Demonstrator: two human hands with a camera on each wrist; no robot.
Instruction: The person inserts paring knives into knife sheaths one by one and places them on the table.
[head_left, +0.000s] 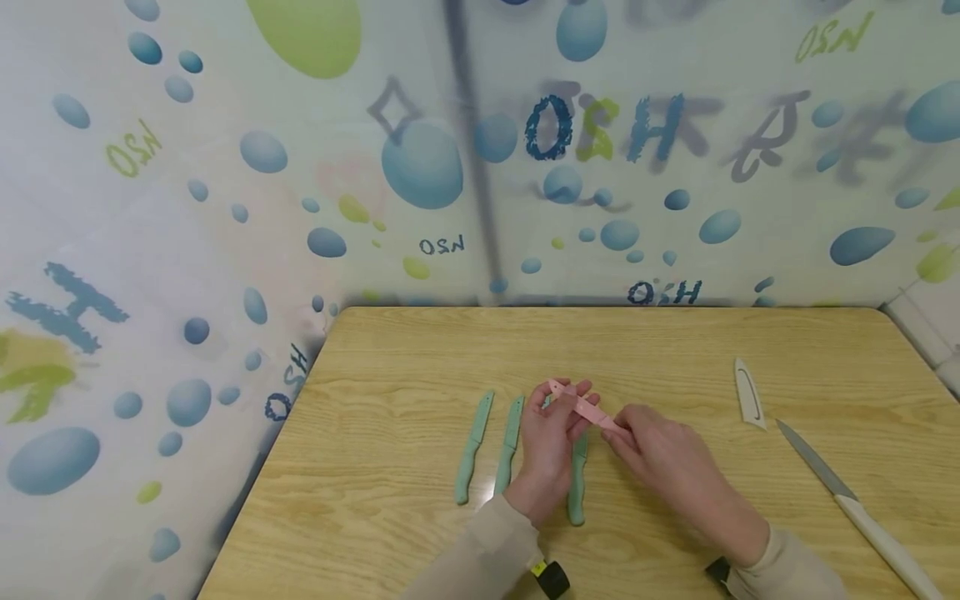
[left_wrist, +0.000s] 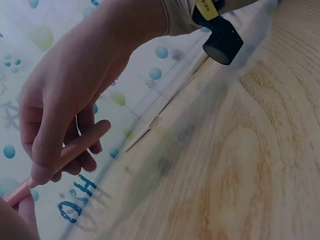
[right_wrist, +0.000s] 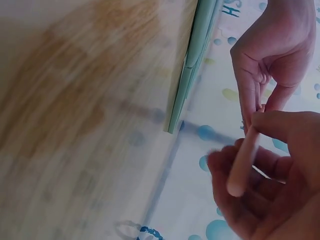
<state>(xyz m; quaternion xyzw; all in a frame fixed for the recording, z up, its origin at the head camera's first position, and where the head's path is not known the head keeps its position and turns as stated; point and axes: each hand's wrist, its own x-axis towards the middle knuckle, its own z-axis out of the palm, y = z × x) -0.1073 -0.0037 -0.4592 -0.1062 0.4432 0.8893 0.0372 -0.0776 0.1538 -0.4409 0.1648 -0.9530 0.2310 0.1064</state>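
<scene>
A small pink knife [head_left: 598, 417] is held in the air between both hands, above the table. My left hand [head_left: 546, 446] pinches its sheathed blade end between thumb and fingers. The right hand [head_left: 667, 450] grips the handle; its rounded end shows below the fingers in the right wrist view [right_wrist: 240, 175]. Beneath and beside the left hand lie green knives [head_left: 469, 462], roughly parallel with tips pointing away. One of them [head_left: 511, 442] is partly covered by the left hand, and another [head_left: 577, 487] lies just right of that wrist.
On the right side of the wooden table [head_left: 405, 350] lies a long knife [head_left: 870, 521] with a white handle and a bare blade. A white blade sheath [head_left: 748, 396] is beyond its tip. A patterned curtain [head_left: 420, 167] hangs along the table's back and left edges.
</scene>
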